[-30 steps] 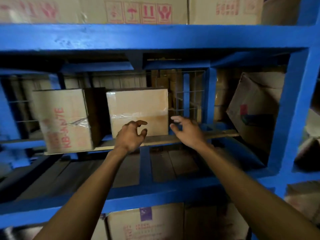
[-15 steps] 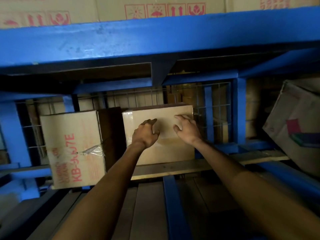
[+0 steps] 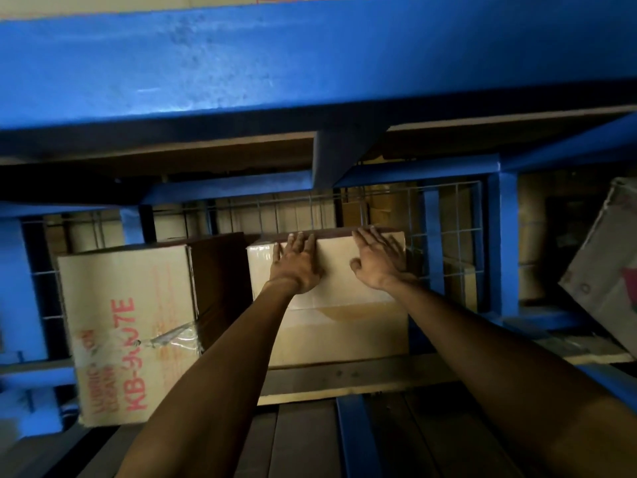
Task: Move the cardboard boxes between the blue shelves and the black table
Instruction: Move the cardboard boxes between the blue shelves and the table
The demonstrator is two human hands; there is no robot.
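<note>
The left hand (image 3: 296, 267) and right hand (image 3: 379, 263) are pressing flat, fingers straight, against the plain cardboard box (image 3: 331, 322) sitting on the blue shelf (image 3: 310, 63), probably stiff and light; its top back edge is offering purchase.

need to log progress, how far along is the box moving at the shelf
Done: nothing visibly moved; no table in view. In hand: the left hand and right hand lie flat on the plain box, fingers reaching its top edge, box resting on the shelf board. Left: lifting it out, plus the KB box beside it and a tilted box at right.
</note>
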